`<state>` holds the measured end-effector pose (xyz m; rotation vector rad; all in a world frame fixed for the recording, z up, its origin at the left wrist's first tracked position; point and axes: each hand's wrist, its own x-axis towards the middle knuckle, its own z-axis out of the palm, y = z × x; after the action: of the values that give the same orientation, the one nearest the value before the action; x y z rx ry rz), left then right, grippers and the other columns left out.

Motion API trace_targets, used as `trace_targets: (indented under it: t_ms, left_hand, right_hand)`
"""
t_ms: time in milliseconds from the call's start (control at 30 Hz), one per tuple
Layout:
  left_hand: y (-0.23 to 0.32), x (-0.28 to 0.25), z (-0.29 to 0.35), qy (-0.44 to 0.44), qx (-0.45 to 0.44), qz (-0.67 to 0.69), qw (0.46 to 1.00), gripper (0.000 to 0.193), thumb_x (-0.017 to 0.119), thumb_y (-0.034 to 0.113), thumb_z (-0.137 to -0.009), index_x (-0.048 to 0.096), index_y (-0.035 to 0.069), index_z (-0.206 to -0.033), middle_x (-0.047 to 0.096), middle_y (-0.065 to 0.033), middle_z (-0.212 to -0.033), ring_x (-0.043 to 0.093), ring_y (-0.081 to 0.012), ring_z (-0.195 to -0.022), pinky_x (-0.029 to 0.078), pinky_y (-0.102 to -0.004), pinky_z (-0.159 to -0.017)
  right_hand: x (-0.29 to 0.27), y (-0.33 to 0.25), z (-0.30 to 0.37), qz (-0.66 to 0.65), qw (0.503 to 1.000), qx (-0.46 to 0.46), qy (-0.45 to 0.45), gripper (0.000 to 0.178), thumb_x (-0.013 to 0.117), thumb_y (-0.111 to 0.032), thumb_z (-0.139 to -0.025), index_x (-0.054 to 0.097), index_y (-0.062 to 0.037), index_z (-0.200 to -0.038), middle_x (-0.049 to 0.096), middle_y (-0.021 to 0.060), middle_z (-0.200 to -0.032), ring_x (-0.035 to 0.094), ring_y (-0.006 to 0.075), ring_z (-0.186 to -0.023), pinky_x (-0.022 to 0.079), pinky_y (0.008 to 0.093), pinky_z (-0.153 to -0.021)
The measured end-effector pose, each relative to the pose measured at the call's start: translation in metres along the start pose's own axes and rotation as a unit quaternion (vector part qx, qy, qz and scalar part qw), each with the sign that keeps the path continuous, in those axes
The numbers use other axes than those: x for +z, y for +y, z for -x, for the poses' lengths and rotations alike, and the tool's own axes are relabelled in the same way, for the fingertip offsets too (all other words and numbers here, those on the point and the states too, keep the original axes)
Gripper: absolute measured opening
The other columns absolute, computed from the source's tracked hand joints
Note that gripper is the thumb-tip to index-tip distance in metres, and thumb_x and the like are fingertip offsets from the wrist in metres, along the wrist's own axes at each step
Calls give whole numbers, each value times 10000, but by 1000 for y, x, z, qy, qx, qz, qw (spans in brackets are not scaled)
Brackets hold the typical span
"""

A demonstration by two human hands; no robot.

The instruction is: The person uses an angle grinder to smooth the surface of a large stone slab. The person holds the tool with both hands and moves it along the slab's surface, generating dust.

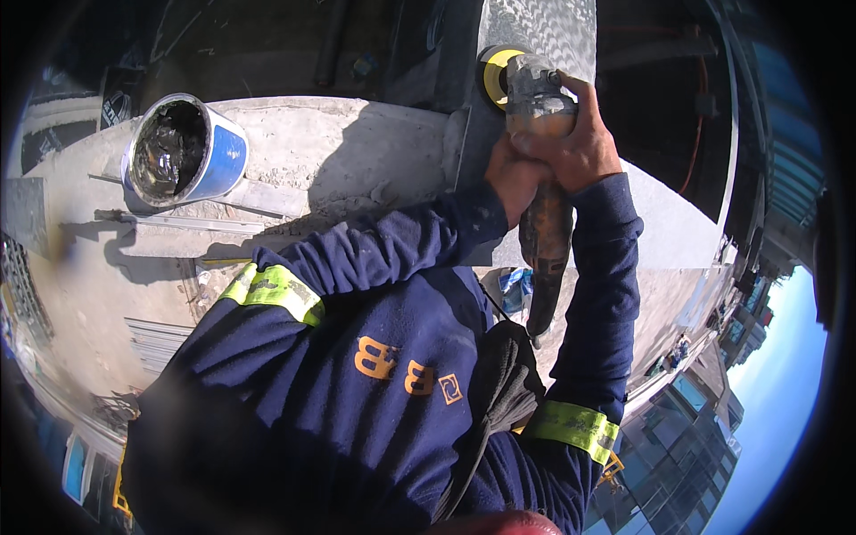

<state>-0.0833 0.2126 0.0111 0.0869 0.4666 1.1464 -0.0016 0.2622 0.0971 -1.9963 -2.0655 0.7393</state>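
Observation:
Both my hands are wrapped round a worn, orange and dark angle grinder (pixel 546 223) with a yellow-and-black disc (pixel 496 77) at its head. My right hand (pixel 584 143) grips the front of the body near the gear head. Just below and to the left, my left hand (pixel 515 178) is closed round the tool, its fingers partly hidden. The disc lies at the left edge of a grey slab (pixel 557 27) and looks close to its surface; whether they touch I cannot tell. The grinder's tail points down toward my body.
A blue and white bucket (pixel 227 160), dark and dirty inside, lies tilted on the concrete ledge (pixel 285 134) at left. Metal strips (pixel 192 223) lie below it. An orange cable (pixel 695 147) hangs at right. Buildings (pixel 669 455) and sky show beyond the edge at lower right.

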Motion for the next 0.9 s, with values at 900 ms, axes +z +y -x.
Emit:
trace_targets:
  t_ms: [900]
  left_hand:
    - [-13, 2, 10, 13, -1, -6, 1000, 468, 568, -54, -774, 581, -10, -1240, 669, -145, -1103, 688, -252, -985, 571, -369, -842]
  right_hand:
    - [-4, 1, 13, 16, 999, 36, -24, 869, 882, -350, -668, 420, -132, -1371, 668, 258, -1125, 689, 397, -1016, 557, 441, -876]
